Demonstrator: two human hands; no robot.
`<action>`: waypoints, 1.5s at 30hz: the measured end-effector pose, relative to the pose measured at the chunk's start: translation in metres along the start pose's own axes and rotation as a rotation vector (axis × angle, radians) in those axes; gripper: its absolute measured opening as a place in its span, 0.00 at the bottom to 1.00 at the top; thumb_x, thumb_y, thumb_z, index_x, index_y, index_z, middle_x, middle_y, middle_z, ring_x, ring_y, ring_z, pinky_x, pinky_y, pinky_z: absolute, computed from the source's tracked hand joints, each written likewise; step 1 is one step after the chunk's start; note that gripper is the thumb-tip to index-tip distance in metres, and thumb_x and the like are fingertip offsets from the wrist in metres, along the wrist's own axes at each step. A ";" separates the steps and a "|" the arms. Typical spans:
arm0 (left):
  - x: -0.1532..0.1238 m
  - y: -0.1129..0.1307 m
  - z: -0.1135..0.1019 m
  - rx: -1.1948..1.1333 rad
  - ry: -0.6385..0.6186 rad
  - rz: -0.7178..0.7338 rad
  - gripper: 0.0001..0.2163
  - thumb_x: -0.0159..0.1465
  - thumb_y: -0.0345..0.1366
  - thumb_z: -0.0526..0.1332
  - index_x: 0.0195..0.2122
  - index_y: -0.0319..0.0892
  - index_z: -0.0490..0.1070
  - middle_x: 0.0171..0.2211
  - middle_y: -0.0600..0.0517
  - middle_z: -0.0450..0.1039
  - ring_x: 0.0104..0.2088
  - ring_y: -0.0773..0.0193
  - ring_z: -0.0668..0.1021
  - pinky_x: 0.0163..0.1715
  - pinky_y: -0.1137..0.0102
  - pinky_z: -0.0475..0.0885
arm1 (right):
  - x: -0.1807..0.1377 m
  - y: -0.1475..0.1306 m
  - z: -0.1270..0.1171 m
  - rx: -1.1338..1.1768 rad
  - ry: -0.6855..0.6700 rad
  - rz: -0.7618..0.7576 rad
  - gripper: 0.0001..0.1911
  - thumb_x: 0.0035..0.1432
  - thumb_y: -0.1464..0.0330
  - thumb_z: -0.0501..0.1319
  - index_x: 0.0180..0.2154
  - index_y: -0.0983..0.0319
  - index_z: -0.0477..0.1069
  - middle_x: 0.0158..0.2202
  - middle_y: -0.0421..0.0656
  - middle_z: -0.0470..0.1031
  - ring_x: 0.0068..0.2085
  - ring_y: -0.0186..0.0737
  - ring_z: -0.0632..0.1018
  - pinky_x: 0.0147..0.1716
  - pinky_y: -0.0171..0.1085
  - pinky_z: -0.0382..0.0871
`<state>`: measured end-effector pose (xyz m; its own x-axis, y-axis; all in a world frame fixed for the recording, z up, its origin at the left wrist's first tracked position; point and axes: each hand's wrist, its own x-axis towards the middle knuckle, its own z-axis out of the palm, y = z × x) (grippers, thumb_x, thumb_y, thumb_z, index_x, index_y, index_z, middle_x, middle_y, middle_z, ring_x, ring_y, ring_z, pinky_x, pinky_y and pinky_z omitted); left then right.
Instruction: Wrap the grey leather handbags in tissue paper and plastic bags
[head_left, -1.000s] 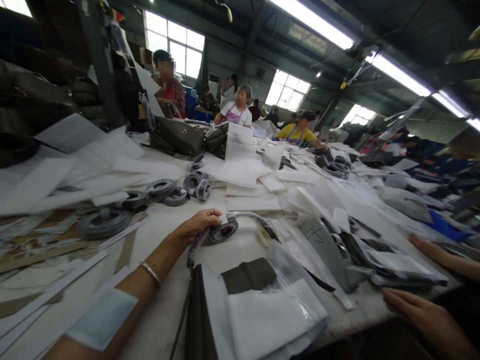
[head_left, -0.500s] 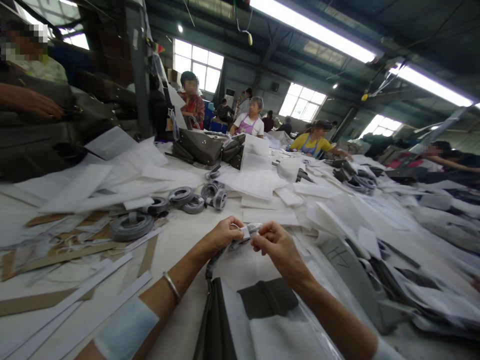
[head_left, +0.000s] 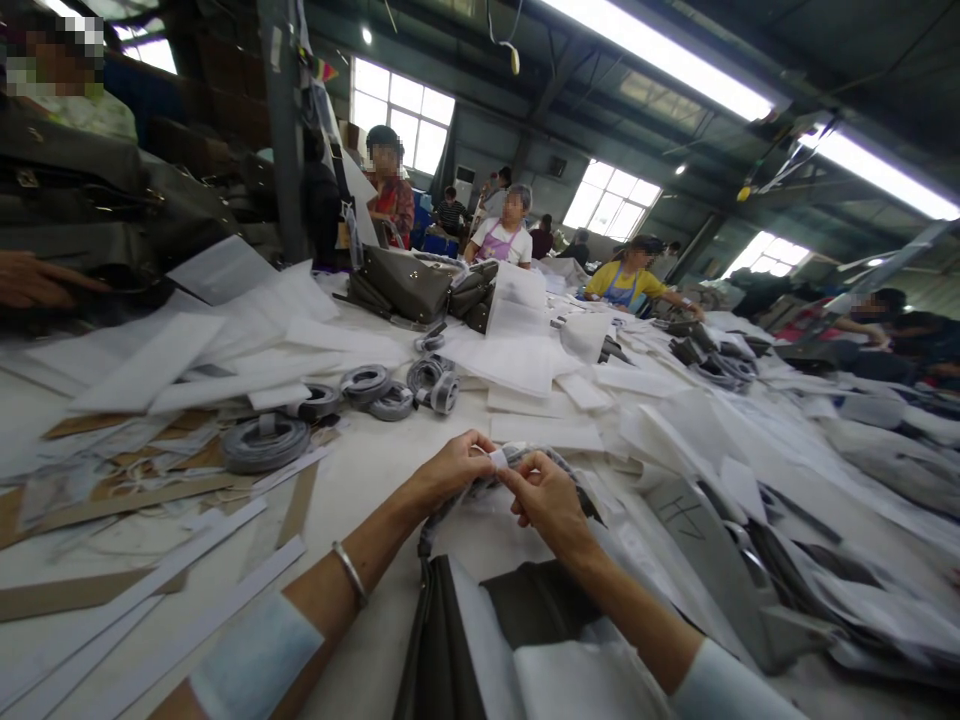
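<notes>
- Head view: a left hand (head_left: 448, 470) and a right hand (head_left: 549, 503) meet just beyond a dark olive leather bag (head_left: 424, 650), which lies at the near edge of the pale worktop (head_left: 360, 490).
- Each hand's grip is pinched together on a small white paper tab (head_left: 498, 458).
- That tab sits on the grey plastic-wrapped bag strap (head_left: 448, 508), which rises from the bag.
- A thin silver bangle (head_left: 350, 572) circles the left wrist, beside the bag.
- Beyond the bag to the left lies a flat grey coil of tape (head_left: 265, 442).
- Farther beyond the bag lie white fabric sheets (head_left: 517, 365).
</notes>
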<state>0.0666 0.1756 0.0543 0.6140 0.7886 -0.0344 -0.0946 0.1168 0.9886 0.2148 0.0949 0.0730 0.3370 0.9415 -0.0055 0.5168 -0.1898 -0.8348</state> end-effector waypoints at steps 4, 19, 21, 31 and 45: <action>-0.002 0.005 -0.002 0.019 -0.044 -0.013 0.14 0.49 0.35 0.63 0.37 0.40 0.67 0.25 0.53 0.74 0.25 0.65 0.74 0.25 0.73 0.63 | 0.001 -0.003 -0.016 -0.517 0.198 -0.508 0.11 0.58 0.60 0.67 0.35 0.60 0.71 0.23 0.38 0.74 0.25 0.38 0.75 0.26 0.34 0.61; -0.001 0.025 -0.023 0.377 0.153 0.043 0.29 0.48 0.37 0.66 0.52 0.39 0.63 0.46 0.43 0.76 0.49 0.50 0.78 0.49 0.56 0.72 | 0.002 -0.037 -0.069 -0.712 -0.139 -0.473 0.19 0.62 0.64 0.64 0.54 0.59 0.73 0.45 0.45 0.80 0.42 0.44 0.80 0.40 0.38 0.69; -0.006 0.039 -0.024 0.454 0.205 0.116 0.28 0.50 0.38 0.66 0.53 0.40 0.65 0.53 0.41 0.72 0.56 0.49 0.73 0.58 0.54 0.65 | -0.016 -0.030 -0.096 -0.483 -0.335 -0.315 0.14 0.62 0.60 0.63 0.47 0.58 0.78 0.44 0.43 0.81 0.42 0.43 0.81 0.41 0.38 0.72; -0.061 0.089 0.037 0.733 -0.428 0.158 0.20 0.62 0.47 0.63 0.52 0.42 0.74 0.50 0.48 0.78 0.49 0.57 0.79 0.50 0.66 0.72 | -0.160 0.003 -0.140 -0.271 -0.099 -0.584 0.09 0.60 0.64 0.67 0.43 0.57 0.77 0.41 0.43 0.80 0.43 0.41 0.80 0.43 0.36 0.75; -0.194 0.064 0.074 1.248 -0.420 0.496 0.26 0.64 0.45 0.64 0.61 0.44 0.65 0.59 0.47 0.70 0.60 0.55 0.72 0.65 0.55 0.59 | -0.199 0.059 -0.067 -0.479 0.017 -1.044 0.22 0.65 0.66 0.61 0.58 0.67 0.67 0.54 0.51 0.75 0.62 0.50 0.68 0.61 0.51 0.64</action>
<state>-0.0008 -0.0146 0.1352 0.9282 0.3267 0.1780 0.2447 -0.8965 0.3693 0.2304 -0.1222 0.0617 -0.4236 0.6987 0.5765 0.7953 0.5915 -0.1325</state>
